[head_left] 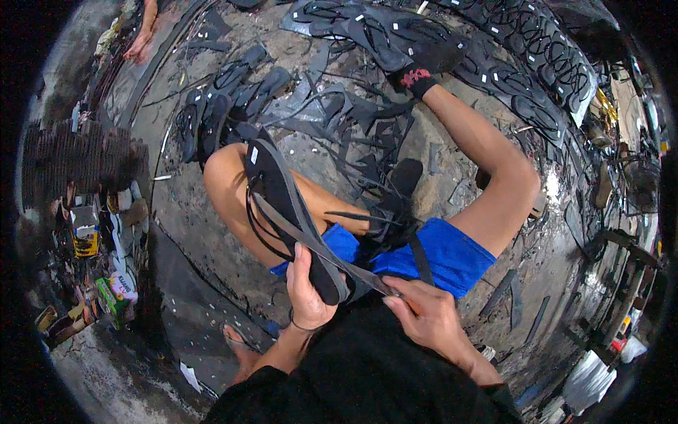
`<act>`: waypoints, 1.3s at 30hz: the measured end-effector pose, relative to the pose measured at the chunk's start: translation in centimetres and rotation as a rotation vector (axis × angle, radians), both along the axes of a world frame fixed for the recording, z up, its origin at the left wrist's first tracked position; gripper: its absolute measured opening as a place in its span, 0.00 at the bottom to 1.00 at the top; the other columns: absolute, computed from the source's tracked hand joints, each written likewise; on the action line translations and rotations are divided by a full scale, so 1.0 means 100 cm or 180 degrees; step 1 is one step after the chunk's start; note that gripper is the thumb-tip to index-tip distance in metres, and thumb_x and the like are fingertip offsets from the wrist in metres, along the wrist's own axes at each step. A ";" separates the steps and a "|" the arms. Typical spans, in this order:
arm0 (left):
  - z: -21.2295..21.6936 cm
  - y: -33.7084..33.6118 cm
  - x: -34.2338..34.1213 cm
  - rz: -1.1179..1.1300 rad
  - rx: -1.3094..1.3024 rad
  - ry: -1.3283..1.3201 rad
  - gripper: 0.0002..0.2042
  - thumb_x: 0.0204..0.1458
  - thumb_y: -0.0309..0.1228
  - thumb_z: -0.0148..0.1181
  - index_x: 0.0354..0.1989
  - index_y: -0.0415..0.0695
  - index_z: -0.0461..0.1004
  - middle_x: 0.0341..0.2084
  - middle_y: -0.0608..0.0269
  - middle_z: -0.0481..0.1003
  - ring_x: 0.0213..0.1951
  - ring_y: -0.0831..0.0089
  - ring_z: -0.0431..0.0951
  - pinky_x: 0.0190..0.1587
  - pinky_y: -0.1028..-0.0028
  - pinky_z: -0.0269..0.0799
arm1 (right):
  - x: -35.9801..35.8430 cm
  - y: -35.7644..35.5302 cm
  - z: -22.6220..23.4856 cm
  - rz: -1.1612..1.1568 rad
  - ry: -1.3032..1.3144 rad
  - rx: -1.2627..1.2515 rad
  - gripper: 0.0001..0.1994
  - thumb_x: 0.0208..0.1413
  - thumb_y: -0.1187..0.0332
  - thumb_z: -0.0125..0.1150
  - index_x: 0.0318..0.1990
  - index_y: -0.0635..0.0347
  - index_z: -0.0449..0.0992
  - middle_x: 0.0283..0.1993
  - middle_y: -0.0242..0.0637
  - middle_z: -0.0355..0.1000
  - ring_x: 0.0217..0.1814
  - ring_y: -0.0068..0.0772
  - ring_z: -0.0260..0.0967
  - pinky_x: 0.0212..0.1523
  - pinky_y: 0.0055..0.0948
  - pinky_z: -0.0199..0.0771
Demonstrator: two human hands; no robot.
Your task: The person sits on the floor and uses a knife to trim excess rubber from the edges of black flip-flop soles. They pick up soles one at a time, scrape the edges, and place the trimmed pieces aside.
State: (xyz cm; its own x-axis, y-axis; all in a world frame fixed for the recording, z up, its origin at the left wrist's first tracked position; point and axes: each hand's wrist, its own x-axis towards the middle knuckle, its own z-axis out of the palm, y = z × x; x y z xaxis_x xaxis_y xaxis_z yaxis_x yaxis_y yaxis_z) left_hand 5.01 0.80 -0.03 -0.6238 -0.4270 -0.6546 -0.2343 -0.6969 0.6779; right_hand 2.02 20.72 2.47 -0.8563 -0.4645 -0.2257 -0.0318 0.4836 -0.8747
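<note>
My left hand [309,293] grips the heel end of a black flip-flop [279,187], its thumb on top. The sandal slants up over my bent left leg, toe end away from me, its strap hanging on the left. In my closed right hand [427,314] is a long, thin grey knife [318,244]. Its blade lies along the flip-flop, crossing the sole toward the strap. The fingers mostly hide the handle. A dark strip [346,215] pokes out beside my left leg, above the blue shorts [459,258].
Rows of black flip-flops [515,42] line the far right, with another pile [240,85] at far left. Rubber offcuts [360,141] litter the floor between my legs. Another person's foot [240,346] shows at lower left; a bare limb [145,32] is at upper left. Packets [116,297] lie left.
</note>
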 end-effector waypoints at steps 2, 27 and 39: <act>0.013 0.002 -0.003 -0.0117 0.0197 -0.0034 0.23 0.62 0.56 0.50 0.32 0.48 0.74 0.20 0.72 0.72 0.19 0.79 0.71 0.17 0.79 0.66 | -0.009 -0.023 -0.017 -0.0029 0.0186 0.0031 0.19 0.52 0.65 0.70 0.53 0.55 0.79 0.35 0.40 0.78 0.32 0.43 0.77 0.31 0.38 0.78; 0.073 -0.109 -0.084 -0.0816 -0.1199 0.0813 0.15 0.60 0.33 0.62 0.49 0.36 0.72 0.40 0.60 0.79 0.40 0.75 0.80 0.45 0.75 0.77 | -0.050 -0.009 -0.003 -0.0263 0.0515 -0.0564 0.15 0.54 0.71 0.67 0.50 0.61 0.80 0.43 0.46 0.79 0.39 0.40 0.78 0.40 0.32 0.79; 0.056 -0.102 -0.055 -0.1347 -0.1521 0.0660 0.18 0.56 0.30 0.64 0.52 0.36 0.70 0.44 0.63 0.75 0.47 0.77 0.73 0.54 0.75 0.67 | -0.055 -0.026 -0.002 -0.0044 0.1268 -0.0485 0.18 0.45 0.71 0.75 0.45 0.58 0.81 0.43 0.38 0.80 0.32 0.37 0.77 0.32 0.30 0.77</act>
State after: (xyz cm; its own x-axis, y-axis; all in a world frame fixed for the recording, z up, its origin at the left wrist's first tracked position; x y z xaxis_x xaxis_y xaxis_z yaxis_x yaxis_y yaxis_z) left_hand -0.50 -9.37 5.62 -0.8937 -0.3311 -0.3029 -0.2530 -0.1857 0.9495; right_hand -3.48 18.16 2.23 -0.8691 -0.4547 0.1945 -0.3762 0.3526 -0.8568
